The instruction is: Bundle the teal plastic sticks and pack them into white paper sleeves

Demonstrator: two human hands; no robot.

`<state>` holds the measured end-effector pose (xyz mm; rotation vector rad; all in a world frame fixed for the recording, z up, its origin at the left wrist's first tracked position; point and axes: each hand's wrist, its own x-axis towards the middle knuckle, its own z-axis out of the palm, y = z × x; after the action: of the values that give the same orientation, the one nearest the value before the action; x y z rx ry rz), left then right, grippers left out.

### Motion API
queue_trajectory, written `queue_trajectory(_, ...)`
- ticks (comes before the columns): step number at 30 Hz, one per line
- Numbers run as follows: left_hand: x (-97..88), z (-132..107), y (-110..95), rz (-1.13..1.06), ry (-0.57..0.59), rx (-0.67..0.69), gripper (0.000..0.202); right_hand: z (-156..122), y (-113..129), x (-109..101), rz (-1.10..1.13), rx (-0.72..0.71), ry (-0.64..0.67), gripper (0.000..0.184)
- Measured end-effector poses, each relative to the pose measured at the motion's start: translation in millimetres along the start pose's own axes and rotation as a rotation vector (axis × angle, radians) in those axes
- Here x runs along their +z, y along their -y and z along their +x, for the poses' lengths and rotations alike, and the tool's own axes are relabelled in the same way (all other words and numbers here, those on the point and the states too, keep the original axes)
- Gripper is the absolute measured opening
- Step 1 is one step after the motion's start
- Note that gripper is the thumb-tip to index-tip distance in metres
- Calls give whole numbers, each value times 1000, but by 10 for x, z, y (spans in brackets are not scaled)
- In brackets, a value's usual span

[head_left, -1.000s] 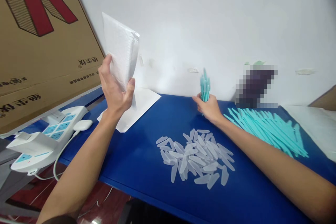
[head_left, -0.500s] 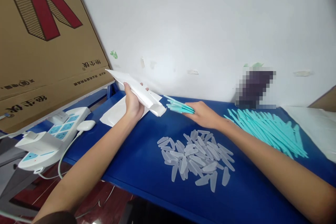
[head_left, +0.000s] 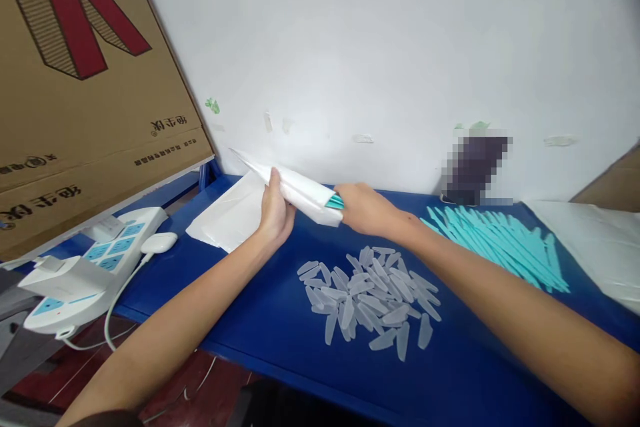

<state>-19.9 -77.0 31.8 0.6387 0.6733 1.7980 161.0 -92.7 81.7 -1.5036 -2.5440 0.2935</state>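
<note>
My left hand (head_left: 278, 208) is closed around a white bag (head_left: 300, 188), its mouth facing right. In my right hand (head_left: 367, 210) is a small bundle of thin turquoise sticks (head_left: 335, 201), and their front ends are inside the bag's mouth. The sticks' tips are hidden by the bag. Below my hands lies a loose heap of translucent, tapered plastic pieces (head_left: 373, 297) on the blue table (head_left: 280, 347). A larger pile of turquoise sticks (head_left: 500, 243) rests to the right, beyond my right forearm.
More flat white bags (head_left: 225, 213) lie behind my left hand. A white power strip (head_left: 100, 260) with plugs and cables is at the left, below a large cardboard box (head_left: 100, 113). A blurred dark object (head_left: 475, 170) leans on the wall. White sheeting (head_left: 595, 247) lies far right.
My right hand has moved left, and the ends of the turquoise sticks have gone into the white bag. My left hand has shifted right and slightly down with the bag.
</note>
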Motion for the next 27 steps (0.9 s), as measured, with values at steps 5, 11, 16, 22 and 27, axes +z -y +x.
queue_trajectory(5, 35, -73, 35, -21, 47, -169, 23, 125, 89, -524, -32, -91, 207, 44)
queue_trajectory(11, 50, -186, 69, 19, 130, -378, 41, 217, 318, -1046, -148, -43, 163, 36)
queue_trajectory(16, 42, -267, 79, 64, 251, -521, 61, 239, 376, -1083, -211, -70, -1, 26)
queue_trajectory(22, 78, -352, 13, 81, 415, -703, 80, 133, 232, -1130, -56, -196, 57, 14)
queue_trajectory(27, 79, -369, -64, 151, 631, -724, 92, -64, 145, -1393, -125, -214, -5, 25)
